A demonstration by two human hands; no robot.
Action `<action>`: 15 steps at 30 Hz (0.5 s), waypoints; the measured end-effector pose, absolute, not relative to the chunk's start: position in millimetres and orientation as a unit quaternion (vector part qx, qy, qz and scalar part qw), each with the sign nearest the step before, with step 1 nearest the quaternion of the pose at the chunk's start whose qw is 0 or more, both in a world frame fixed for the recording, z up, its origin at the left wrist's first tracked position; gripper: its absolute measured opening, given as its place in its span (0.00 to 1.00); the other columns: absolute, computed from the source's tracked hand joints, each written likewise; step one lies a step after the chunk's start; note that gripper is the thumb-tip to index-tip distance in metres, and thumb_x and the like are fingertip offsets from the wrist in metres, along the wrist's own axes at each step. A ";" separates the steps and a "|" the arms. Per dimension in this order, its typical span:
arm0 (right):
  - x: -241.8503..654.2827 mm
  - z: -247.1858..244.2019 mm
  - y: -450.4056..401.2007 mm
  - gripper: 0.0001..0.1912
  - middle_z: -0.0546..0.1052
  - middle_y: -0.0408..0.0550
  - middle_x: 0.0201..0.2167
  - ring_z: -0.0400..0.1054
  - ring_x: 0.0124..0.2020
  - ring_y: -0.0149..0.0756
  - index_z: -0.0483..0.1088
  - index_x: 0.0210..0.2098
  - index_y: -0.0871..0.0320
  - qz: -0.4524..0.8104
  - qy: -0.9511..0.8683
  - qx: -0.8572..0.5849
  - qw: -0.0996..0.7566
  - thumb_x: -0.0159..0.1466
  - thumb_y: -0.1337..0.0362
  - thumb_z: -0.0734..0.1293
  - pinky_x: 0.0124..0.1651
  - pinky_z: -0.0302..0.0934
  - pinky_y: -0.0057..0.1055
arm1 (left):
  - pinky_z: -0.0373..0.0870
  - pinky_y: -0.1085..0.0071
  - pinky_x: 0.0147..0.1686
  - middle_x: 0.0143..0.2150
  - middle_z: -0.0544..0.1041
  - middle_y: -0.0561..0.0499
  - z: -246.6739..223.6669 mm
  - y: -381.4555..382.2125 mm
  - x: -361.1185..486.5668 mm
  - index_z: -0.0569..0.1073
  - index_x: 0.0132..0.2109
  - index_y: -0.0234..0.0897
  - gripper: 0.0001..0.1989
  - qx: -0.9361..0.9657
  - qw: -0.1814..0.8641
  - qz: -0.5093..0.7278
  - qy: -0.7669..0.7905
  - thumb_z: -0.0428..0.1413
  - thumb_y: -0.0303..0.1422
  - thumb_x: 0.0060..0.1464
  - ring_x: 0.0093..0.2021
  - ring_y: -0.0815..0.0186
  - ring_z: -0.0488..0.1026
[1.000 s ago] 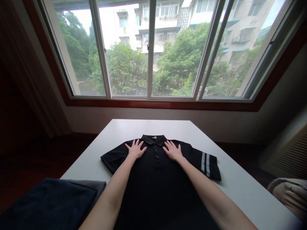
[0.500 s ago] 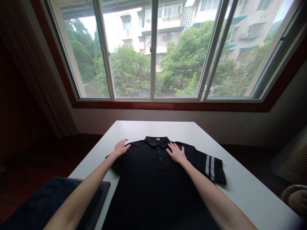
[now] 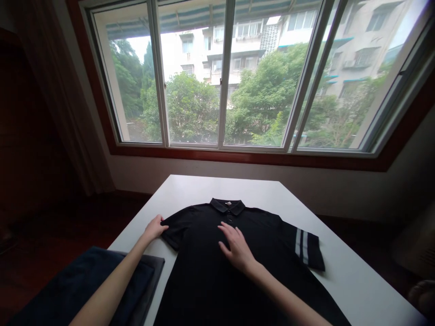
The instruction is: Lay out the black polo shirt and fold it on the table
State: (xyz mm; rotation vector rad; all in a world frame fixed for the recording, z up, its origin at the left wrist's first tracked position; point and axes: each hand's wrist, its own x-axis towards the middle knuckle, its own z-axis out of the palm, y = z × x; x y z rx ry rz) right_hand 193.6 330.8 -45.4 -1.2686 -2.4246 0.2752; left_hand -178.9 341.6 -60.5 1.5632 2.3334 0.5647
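The white table (image 3: pixel 353 276) carries a black polo shirt (image 3: pixel 210 276), laid front side up at the middle of the surface. The collar (image 3: pixel 218 207) points toward the window (image 3: pixel 221 81); the lower body runs toward the person and out of view. At the table's left side, a dark blue folded cloth (image 3: pixel 91 280) lies over a grey cloth (image 3: pixel 158 267); the left forearm passes above both.

Labelling: one small pale tag (image 3: pixel 228 203) is set inside the collar at the back of the neck. From where I stand, its print is too small to read.

Shirt condition: the body is spread broadly flat. Dark buttons (image 3: pixel 230 220) sit below the collar opening. The right sleeve (image 3: pixel 317 253) extends outward and bears two light grey stripes (image 3: pixel 298 242) near its cuff. The left sleeve (image 3: pixel 175 228) angles out and down toward the left edge.

Grip status: the left hand (image 3: pixel 155 227) pinches the outer corner of the left sleeve between thumb and fingers. The right hand (image 3: pixel 236 244) is released, fingers spread, over the chest just below the buttons; I cannot tell whether it touches the fabric.
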 end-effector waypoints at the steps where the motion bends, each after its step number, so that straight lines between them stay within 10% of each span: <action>1: 178.7 -40.7 312.8 0.29 0.55 0.48 0.67 0.49 0.67 0.39 0.57 0.64 0.54 0.135 -0.878 -0.421 0.184 0.65 0.58 0.58 0.69 0.36 0.47 | 0.65 0.69 0.41 0.39 0.75 0.49 -57.6 344.9 -180.2 0.66 0.39 0.39 0.11 0.551 0.144 0.210 0.795 0.59 0.33 0.49 0.43 0.58 0.73; 15: 83.2 -67.6 268.5 0.31 0.51 0.47 0.69 0.41 0.70 0.42 0.52 0.68 0.52 0.200 -0.901 -0.349 0.162 0.68 0.49 0.55 0.70 0.25 0.52 | 0.69 0.71 0.37 0.39 0.77 0.46 -41.7 355.0 -174.5 0.65 0.43 0.34 0.17 0.454 0.259 0.358 0.774 0.62 0.31 0.47 0.42 0.59 0.75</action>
